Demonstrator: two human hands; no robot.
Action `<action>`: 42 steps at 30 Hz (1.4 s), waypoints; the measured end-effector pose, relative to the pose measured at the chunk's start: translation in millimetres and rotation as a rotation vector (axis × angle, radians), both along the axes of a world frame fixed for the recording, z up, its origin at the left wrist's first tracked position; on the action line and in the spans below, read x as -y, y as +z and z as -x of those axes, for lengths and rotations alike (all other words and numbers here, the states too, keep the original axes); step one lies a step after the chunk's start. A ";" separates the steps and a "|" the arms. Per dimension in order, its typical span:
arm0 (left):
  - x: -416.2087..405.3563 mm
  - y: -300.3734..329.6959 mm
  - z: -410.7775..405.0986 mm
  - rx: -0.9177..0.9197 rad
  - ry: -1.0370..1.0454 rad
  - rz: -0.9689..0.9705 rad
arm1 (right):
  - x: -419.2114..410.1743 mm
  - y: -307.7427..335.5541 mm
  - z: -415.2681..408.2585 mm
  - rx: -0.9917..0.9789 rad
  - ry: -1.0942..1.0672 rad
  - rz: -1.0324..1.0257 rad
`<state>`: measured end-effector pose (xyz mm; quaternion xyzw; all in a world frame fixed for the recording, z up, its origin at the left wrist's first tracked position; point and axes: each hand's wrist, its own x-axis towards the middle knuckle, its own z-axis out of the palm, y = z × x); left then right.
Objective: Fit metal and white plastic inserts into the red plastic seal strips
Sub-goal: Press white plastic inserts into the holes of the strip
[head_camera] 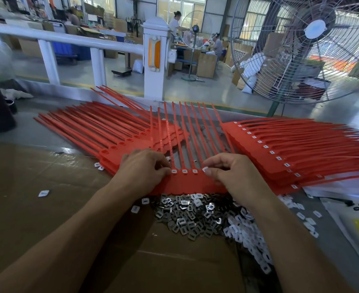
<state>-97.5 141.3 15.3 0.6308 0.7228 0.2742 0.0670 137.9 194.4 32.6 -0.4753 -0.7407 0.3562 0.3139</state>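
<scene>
The left hand (144, 168) covers the left part of the red seal strip sheet (184, 182) under it, so the sockets there cannot be seen. The right hand (235, 174) hides the sheet's right end, and what its fingertips (207, 171) pinch is too small to identify beyond a white speck. The right forearm covers part of the white insert pile (248, 235). The stack of strips at right (301, 149) runs off the frame edge. The fan (313, 45) is cut off at the top and right.
</scene>
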 end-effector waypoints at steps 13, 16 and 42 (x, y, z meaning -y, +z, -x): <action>-0.4 0.3 -0.8 0.015 0.002 0.005 | -7.3 -5.0 -0.3 0.118 -0.092 -0.076; -0.2 0.3 -0.4 0.014 0.001 0.004 | -3.3 0.0 -4.9 0.157 -0.008 -0.074; 0.5 0.2 0.0 0.020 -0.001 0.022 | -2.6 -1.1 -4.3 -0.008 -0.037 -0.024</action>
